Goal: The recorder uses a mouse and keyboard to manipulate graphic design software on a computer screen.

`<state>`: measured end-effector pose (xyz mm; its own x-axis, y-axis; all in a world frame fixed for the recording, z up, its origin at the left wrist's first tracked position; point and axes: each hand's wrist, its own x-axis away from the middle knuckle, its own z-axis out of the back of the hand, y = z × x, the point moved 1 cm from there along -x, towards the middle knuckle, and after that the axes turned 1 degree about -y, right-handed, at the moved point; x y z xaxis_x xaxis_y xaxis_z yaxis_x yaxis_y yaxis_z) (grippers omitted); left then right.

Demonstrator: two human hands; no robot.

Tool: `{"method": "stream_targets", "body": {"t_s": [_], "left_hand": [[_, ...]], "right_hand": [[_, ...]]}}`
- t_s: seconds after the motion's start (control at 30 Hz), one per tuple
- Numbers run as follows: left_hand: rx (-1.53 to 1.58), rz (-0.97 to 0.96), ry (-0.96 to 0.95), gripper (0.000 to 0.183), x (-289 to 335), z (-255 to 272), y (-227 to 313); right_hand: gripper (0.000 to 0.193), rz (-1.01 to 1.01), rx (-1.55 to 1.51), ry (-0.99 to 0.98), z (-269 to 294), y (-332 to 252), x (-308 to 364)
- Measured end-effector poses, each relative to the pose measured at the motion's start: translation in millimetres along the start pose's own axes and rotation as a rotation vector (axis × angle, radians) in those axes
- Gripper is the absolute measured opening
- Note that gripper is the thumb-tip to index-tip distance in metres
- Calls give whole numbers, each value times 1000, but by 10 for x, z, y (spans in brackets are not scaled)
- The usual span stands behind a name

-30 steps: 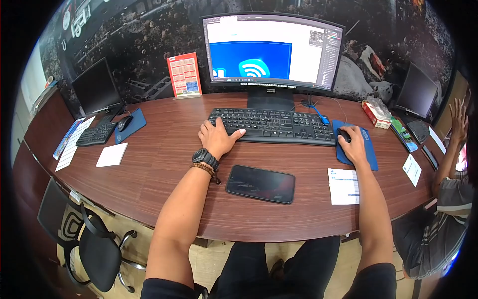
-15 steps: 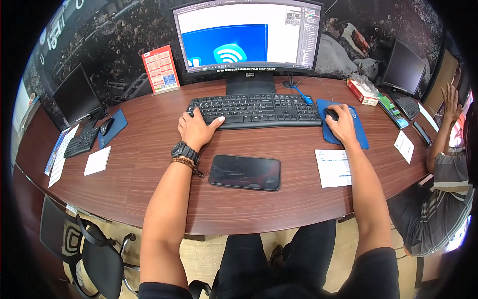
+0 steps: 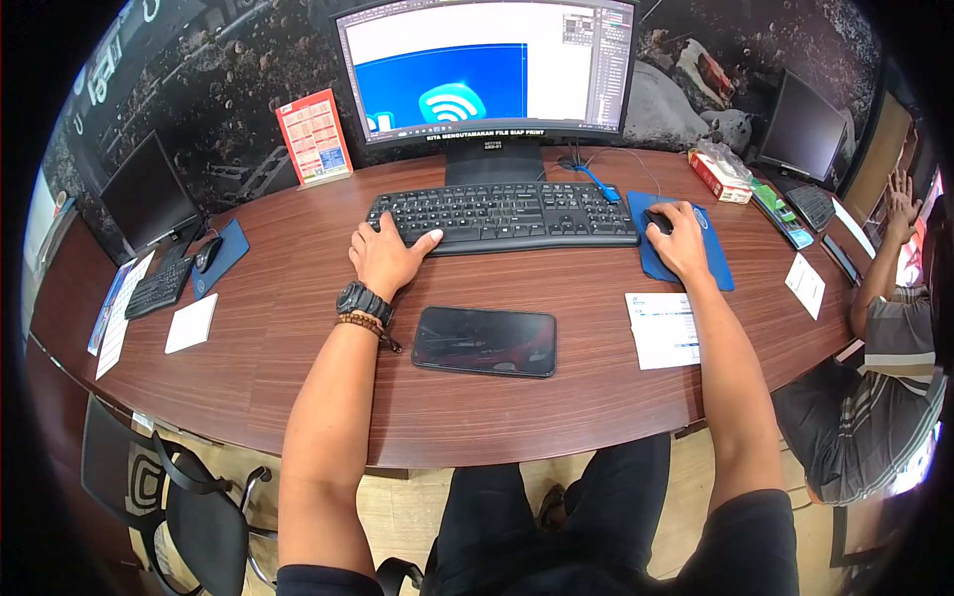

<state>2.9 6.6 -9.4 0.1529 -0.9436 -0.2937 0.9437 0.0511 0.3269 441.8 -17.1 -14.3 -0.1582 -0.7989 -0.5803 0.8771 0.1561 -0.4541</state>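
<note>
My left hand (image 3: 389, 254) lies at the lower left corner of a black keyboard (image 3: 517, 217), fingers spread, thumb stretched over the bottom row. It grips nothing. My right hand (image 3: 682, 246) is wrapped over a black computer mouse (image 3: 657, 224) on a blue mouse pad (image 3: 715, 263); the palm hides part of the mouse. Behind the keyboard a wide monitor (image 3: 477, 74) shows a blue graphic with a white signal symbol in an editing window. A black smartphone (image 3: 485, 341) lies screen up between my forearms, its screen dark.
A printed sheet (image 3: 664, 333) lies beside my right forearm. A red calendar (image 3: 314, 137) stands left of the monitor, and a red and white box (image 3: 719, 177) sits to its right. At far right is another person (image 3: 884, 338) with a hand raised. An office chair (image 3: 204, 517) stands at lower left.
The whole view has shifted slightly, so the desk items sit a little further left and up. Both hands keep their places on the keyboard and mouse.
</note>
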Motion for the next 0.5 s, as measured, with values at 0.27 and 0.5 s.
{"method": "stream_targets", "body": {"t_s": [0.27,0.5], "left_hand": [[-1,-1,4,103,1,1,7],[12,-3,7,103,7,4,5]], "right_hand": [[37,-9,-5,1,12,-10,-3],[37,-28,-12,-10,26,-27,-1]]}}
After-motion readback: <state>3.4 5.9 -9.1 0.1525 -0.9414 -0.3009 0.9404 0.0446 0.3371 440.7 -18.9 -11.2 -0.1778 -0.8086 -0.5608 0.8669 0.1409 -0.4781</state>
